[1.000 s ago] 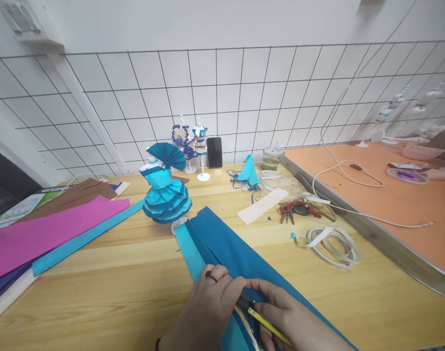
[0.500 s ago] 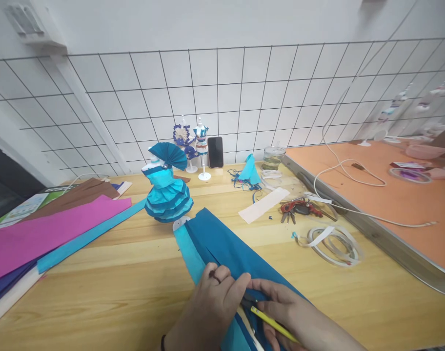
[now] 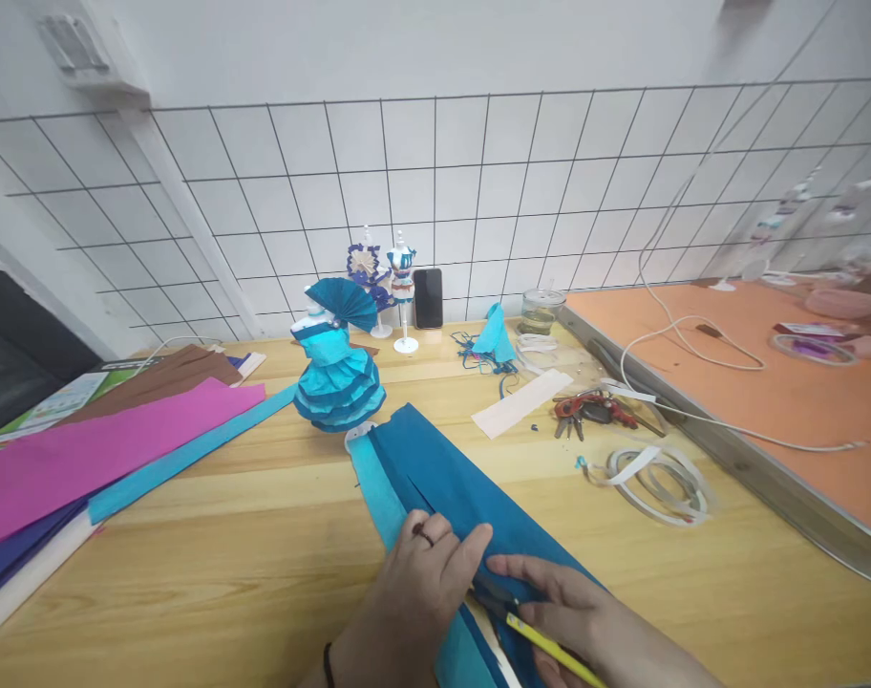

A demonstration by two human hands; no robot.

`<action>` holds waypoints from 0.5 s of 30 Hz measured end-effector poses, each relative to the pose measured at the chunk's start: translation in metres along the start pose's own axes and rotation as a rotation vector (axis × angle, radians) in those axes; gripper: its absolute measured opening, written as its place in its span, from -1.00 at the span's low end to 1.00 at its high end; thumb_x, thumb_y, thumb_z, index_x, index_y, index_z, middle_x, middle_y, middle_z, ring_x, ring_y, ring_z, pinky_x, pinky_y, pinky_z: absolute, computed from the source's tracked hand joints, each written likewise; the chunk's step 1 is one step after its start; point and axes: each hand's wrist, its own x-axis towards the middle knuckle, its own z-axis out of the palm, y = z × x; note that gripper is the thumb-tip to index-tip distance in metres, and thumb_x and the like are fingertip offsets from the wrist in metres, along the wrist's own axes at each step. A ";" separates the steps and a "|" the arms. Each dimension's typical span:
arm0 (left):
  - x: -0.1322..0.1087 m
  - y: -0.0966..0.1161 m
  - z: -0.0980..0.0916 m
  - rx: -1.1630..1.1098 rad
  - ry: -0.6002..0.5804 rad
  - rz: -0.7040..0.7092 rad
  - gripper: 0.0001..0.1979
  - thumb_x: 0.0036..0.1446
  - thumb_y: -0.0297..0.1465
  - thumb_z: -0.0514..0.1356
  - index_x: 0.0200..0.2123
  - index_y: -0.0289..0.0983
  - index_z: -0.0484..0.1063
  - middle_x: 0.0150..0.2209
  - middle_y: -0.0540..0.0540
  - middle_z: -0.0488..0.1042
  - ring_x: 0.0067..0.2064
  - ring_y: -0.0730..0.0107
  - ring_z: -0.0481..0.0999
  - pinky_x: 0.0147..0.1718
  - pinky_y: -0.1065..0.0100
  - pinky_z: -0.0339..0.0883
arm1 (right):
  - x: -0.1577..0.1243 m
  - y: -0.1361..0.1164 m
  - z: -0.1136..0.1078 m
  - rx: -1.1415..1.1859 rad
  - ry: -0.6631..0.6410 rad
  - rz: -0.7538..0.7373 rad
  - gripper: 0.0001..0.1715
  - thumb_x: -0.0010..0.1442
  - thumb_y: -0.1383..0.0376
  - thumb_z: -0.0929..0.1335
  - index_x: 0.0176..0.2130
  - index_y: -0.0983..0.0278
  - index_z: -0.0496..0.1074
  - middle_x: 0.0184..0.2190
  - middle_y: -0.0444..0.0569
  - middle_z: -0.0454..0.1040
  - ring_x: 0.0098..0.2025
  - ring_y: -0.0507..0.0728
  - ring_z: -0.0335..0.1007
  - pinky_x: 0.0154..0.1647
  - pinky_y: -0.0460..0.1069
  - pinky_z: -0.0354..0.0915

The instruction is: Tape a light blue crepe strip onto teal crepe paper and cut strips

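Observation:
A long strip of dark teal crepe paper (image 3: pixel 464 478) lies slantwise in front of me, over a lighter turquoise strip (image 3: pixel 370 487). A dark slit line runs along the teal paper beyond my fingers. My left hand (image 3: pixel 425 592), a ring on one finger, is closed on the paper, its knuckles bent. Close beside it, my right hand (image 3: pixel 575 612) grips scissors with a yellow handle (image 3: pixel 550 650). Their dark blades sit at the paper by my left thumb and are partly hidden. Beyond the strip's far end stands a dress form in a ruffled turquoise paper dress (image 3: pixel 339 377).
Pink paper (image 3: pixel 141 440) and other coloured sheets lie at the left. Two small dress forms and a phone (image 3: pixel 428 298) stand by the wall. Rightward are paper scraps (image 3: pixel 497 334), a glass cup (image 3: pixel 541 311), keys (image 3: pixel 597 411), coiled tape (image 3: pixel 657 487) and an orange table (image 3: pixel 800 420).
My right hand and the scissors have shifted slightly right and down, away from my left thumb. My left hand keeps its hold on the paper. The whole view has moved a little.

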 end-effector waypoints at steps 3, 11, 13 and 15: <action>0.000 -0.003 -0.002 -0.023 -0.008 0.008 -0.61 0.19 -0.60 -0.14 0.07 -0.35 0.15 -0.44 -0.08 0.41 -0.33 0.30 0.35 -0.24 0.21 0.20 | -0.010 -0.002 0.000 -0.034 0.075 0.009 -0.26 0.05 0.07 0.22 0.15 0.36 0.16 -0.83 -0.26 0.27 -0.89 -0.12 -0.14 -0.89 -0.21 -0.21; 0.000 -0.007 -0.016 -0.436 -0.240 -0.217 -0.28 0.06 -0.63 0.09 0.22 -0.14 -0.15 -0.24 -0.03 0.44 -0.18 0.28 0.37 -0.10 0.15 0.20 | -0.022 0.035 -0.054 -0.457 0.624 -0.446 -0.25 -0.02 -0.01 0.38 0.09 0.25 0.23 -0.02 0.06 0.45 -0.06 0.24 0.41 -0.23 -0.06 0.41; 0.000 -0.009 -0.018 -0.561 -0.255 -0.309 -0.26 0.04 -0.63 0.11 0.21 -0.07 -0.12 -0.22 -0.01 0.44 -0.15 0.30 0.37 -0.06 0.16 0.19 | -0.019 0.051 -0.068 -0.593 0.704 -0.425 -0.22 -0.01 -0.01 0.37 0.13 0.21 0.16 0.10 0.05 0.33 0.10 0.27 0.25 0.00 0.04 0.31; 0.000 -0.013 -0.019 -0.655 -0.266 -0.393 -0.28 0.02 -0.60 0.15 0.20 -0.05 -0.04 -0.22 -0.01 0.43 -0.14 0.31 0.37 -0.06 0.19 0.20 | -0.016 0.062 -0.075 -0.671 0.696 -0.378 -0.20 0.04 0.00 0.31 0.17 0.25 0.08 0.13 0.11 0.30 0.13 0.29 0.21 0.05 0.11 0.26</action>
